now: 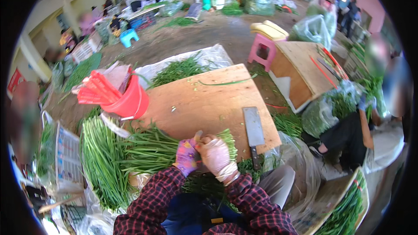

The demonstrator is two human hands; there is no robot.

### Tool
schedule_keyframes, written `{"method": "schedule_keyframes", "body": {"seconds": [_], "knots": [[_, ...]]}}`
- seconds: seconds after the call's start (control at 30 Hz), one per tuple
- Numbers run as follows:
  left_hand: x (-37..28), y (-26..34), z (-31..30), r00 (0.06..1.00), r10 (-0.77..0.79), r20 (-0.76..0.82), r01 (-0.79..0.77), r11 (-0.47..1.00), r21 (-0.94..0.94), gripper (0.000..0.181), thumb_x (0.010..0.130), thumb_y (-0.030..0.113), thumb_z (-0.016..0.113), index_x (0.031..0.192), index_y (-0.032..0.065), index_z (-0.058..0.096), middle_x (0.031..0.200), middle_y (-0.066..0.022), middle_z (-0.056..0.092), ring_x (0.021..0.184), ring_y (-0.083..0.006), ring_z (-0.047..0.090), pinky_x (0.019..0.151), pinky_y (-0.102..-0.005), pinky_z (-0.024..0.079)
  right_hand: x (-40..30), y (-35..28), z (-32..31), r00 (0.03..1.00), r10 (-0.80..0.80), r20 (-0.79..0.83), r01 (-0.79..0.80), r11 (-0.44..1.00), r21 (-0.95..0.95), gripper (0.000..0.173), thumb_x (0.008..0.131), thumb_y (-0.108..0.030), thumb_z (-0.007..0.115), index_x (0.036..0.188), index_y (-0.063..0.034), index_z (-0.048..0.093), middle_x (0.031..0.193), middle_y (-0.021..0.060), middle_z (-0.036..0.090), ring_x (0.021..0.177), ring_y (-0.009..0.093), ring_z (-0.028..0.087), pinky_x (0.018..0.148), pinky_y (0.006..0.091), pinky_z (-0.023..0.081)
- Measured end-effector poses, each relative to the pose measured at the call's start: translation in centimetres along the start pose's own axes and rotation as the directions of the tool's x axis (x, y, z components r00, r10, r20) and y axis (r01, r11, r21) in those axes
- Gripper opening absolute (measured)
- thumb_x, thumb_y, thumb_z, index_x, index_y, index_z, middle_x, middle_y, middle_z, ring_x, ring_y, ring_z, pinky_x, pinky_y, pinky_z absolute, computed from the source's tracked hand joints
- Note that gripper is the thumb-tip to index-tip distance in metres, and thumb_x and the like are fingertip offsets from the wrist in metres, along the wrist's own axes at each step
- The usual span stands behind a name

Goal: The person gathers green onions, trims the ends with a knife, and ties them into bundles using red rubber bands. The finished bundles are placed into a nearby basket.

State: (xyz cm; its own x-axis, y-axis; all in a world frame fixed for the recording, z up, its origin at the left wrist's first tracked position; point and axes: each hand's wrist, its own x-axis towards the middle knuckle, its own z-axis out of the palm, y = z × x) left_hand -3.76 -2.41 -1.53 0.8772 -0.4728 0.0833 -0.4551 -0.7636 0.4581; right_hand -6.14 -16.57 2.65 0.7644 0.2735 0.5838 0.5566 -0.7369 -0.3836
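Observation:
My left hand (187,156), in a purple patterned glove, and my right hand (215,156), in a pale glove, meet at the near edge of a wooden board (202,104). Between and beneath them lies a bunch of long green stalks (153,147), its leaves to the left and its pale cut ends at the right. The fingertips are close together; what they pinch is too small to tell. A cleaver (253,126) with a dark handle rests on the board to the right. At the back left corner stands a red bucket (132,101) holding red printed strips (99,88).
A large pile of green stalks (103,163) lies left of the board. Loose greens (179,70) sit on plastic sheeting beyond it. A pink stool (262,52) and a second wooden board (303,68) stand ahead right. A co-worker's gloved hand (367,102) holds greens at the right.

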Motion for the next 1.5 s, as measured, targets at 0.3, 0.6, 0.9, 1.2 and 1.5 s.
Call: {"method": "schedule_keyframes", "body": {"seconds": [0.3,0.6,0.9,1.2,1.5], "knots": [[0.5,3.3,-2.3,0.973,0.129,0.189,-0.197,0.894,0.402,0.051,0.056,0.039,0.072,0.098,0.0114,0.060,0.095,-0.0106,0.062,0.089,-0.0262,0.059,0.077,-0.0375,0.044,-1.1,0.2,-1.7,0.939,0.337,0.066,-0.325,0.809,0.491,0.019,0.080,-0.009,0.060,0.099,-0.0045,0.061,0.084,0.0124,0.060,0.088,0.028,0.058,0.074,0.0352,0.048],[2.4,3.5,-3.4,0.970,0.075,0.229,-0.180,0.859,0.480,0.054,0.055,0.046,0.074,0.094,0.0117,0.057,0.090,-0.0064,0.058,0.089,-0.0227,0.057,0.074,-0.0348,0.043,-4.5,1.2,-1.6,0.955,0.296,0.001,-0.262,0.843,0.470,0.043,0.065,0.008,0.060,0.105,-0.0051,0.056,0.112,0.0166,0.051,0.106,0.035,0.049,0.091,0.0381,0.041],[2.7,1.4,0.3,0.996,0.017,0.085,-0.045,0.939,0.340,0.058,0.053,0.037,0.071,0.104,0.0143,0.056,0.094,-0.0093,0.060,0.090,-0.0282,0.059,0.077,-0.0389,0.045,-4.1,2.3,-0.7,0.997,0.077,0.009,-0.077,0.982,0.172,0.013,0.071,-0.015,0.065,0.079,-0.0050,0.064,0.103,0.0140,0.057,0.104,0.033,0.050,0.086,0.0407,0.044],[3.3,4.3,-2.1,0.951,-0.167,0.260,0.119,0.974,0.192,0.060,0.052,0.041,0.075,0.103,0.0142,0.057,0.096,-0.0093,0.060,0.092,-0.0292,0.058,0.078,-0.0377,0.046,-2.3,3.8,0.3,0.987,0.149,0.063,-0.158,0.967,0.200,0.012,0.072,-0.014,0.065,0.077,-0.0038,0.063,0.092,0.0116,0.060,0.088,0.030,0.056,0.075,0.0380,0.046],[4.3,-0.8,-1.6,0.921,-0.106,0.375,0.257,0.888,-0.381,0.060,0.071,0.035,0.065,0.119,0.0014,0.052,0.112,-0.0158,0.058,0.105,-0.0244,0.054,0.087,-0.0322,0.042,-2.1,6.1,2.1,0.927,0.370,0.067,-0.361,0.828,0.429,0.017,0.067,-0.016,0.070,0.077,-0.0031,0.066,0.086,0.0141,0.061,0.082,0.031,0.058,0.071,0.0383,0.047]]}}
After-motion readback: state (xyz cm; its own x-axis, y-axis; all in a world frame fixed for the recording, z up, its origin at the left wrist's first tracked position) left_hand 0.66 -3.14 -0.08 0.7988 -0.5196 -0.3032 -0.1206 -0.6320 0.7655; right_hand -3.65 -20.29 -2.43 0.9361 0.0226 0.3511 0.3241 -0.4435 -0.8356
